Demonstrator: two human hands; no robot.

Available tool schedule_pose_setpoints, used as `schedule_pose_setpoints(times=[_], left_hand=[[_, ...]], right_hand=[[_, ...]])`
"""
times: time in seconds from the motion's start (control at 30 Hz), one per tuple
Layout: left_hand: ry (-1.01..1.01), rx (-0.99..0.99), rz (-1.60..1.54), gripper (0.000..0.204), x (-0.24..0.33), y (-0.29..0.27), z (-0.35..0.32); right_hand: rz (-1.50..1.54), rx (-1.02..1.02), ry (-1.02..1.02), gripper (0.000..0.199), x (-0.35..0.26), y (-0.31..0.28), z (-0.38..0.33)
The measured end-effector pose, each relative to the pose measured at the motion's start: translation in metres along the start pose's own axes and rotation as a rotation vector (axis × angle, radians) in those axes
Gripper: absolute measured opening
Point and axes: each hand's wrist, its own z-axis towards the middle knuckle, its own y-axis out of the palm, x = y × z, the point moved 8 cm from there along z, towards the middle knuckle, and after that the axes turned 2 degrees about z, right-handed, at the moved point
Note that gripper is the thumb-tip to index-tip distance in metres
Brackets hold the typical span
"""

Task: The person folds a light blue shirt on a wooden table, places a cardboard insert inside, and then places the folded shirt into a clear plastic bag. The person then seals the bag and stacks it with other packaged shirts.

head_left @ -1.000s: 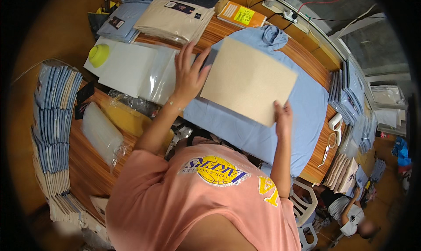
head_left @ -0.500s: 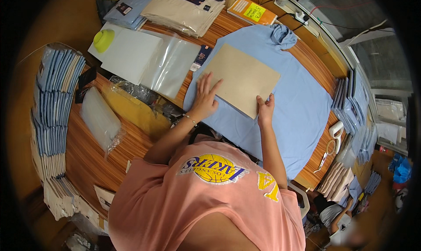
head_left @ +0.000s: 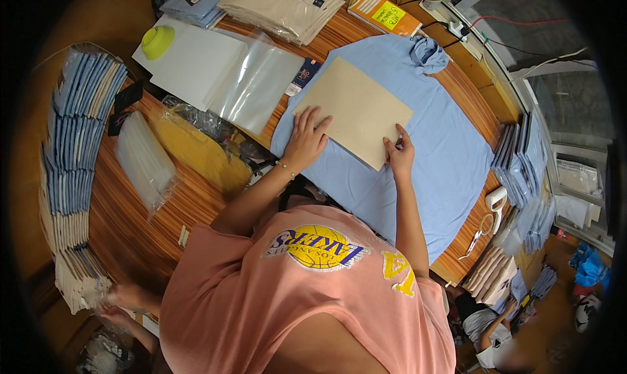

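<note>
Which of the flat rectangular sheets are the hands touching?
The tan cardboard sheet on the light-blue fabric; the white sheets and clear plastic sheets, farther left, are untouched.

The place is a clothing workshop, shown by stacked folded garments along a wooden table, a blue garment spread on it, clear plastic bags, and a co-worker's hand.
</note>
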Motion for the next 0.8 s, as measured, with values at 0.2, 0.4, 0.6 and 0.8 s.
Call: schedule_pose_setpoints(times=[0.2, 0.4, 0.6, 0.8], left_hand=[[-0.025, -0.009, 0.009, 0.047, -0.0029, 0.0002, -0.0009], [-0.025, -0.035, 0.055, 0.050, -0.0031, 0.0048, -0.0002], [-0.007, -0.036, 0.096, 0.051, -0.0008, 0.0042, 0.0000], [-0.018, -0.033, 0.070, 0.050, -0.0003, 0.0033, -0.0010]], right_hand=[[-0.095, -0.045, 0.044, 0.052, 0.0001, 0.0010, -0.0008], [-0.313, 0.004, -0.103, 0.056, -0.0059, -0.0004, -0.0025], [-0.296, -0.010, -0.079, 0.056, -0.0071, 0.0013, -0.0023], [-0.291, -0.022, -0.064, 0.057, 0.0002, 0.0001, -0.0018]])
